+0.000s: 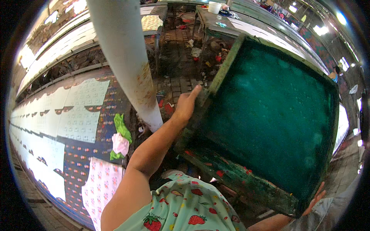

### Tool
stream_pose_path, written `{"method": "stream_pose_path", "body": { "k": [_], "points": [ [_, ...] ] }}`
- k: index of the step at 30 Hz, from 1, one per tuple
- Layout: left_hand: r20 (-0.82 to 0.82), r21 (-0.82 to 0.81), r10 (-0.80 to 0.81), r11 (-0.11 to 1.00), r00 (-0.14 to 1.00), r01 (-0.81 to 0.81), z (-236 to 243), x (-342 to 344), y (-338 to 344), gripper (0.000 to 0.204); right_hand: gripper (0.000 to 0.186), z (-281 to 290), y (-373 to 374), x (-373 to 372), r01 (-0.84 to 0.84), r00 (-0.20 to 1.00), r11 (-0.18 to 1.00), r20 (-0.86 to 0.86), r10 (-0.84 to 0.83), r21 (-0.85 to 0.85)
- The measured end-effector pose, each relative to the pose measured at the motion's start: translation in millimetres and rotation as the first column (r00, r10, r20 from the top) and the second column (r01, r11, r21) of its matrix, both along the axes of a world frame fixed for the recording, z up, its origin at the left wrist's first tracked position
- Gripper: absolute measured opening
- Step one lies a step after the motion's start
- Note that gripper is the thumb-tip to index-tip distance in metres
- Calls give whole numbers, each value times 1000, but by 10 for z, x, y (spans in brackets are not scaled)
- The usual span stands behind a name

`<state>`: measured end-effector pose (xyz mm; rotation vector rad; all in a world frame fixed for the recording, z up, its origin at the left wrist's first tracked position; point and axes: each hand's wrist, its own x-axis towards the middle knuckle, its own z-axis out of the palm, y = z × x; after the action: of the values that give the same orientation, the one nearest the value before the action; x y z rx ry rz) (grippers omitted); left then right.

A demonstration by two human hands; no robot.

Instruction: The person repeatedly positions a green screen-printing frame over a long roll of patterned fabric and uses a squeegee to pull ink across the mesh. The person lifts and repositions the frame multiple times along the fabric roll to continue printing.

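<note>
A large screen-printing frame with dark green mesh and a worn, stained wooden border fills the right side of the view, tilted in front of my body. My left hand grips its left side, thumb pointing up along the border and the other fingers hidden. At the lower right corner, my right hand holds the opposite side, fingers partly showing past the edge and the rest behind the frame. Red paint flecks mark the near border.
A white, rust-stained pillar stands just left of my left arm. Beyond it runs a long printing table with pale printed fabric pieces and green and pink cloths. A white bucket sits on a far table; scraps litter the brick floor.
</note>
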<state>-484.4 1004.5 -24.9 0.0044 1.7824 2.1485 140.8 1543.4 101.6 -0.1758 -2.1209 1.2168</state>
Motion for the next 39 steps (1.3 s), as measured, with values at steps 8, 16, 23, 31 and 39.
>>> {"method": "stream_pose_path", "body": {
  "k": [8, 16, 23, 31, 39],
  "points": [
    [-54, 35, 54, 998, 997, -52, 232, -887, 72, 74, 65, -52, -340, -1886, 279, 949, 880, -253, -190, 385],
    [-44, 75, 120, 990, 992, -116, -167, -1947, 417, 73, 65, 520, -234, -2882, 308, 849, -30, -289, -442, 951],
    [-56, 199, 176, 967, 983, -161, -211, -3059, 768, 64, 60, 646, -338, -4292, -61, 935, 804, -249, 254, 591],
    [-118, 243, 231, 950, 966, -197, 259, -4077, 369, 58, 54, 438, -24, -5124, 412, 906, 673, -354, -231, 614],
    [-34, 345, 453, 842, 891, -415, -55, -4693, -566, 63, 62, 682, -230, -7324, -410, 705, 897, -681, 198, -164]
  ]
}}
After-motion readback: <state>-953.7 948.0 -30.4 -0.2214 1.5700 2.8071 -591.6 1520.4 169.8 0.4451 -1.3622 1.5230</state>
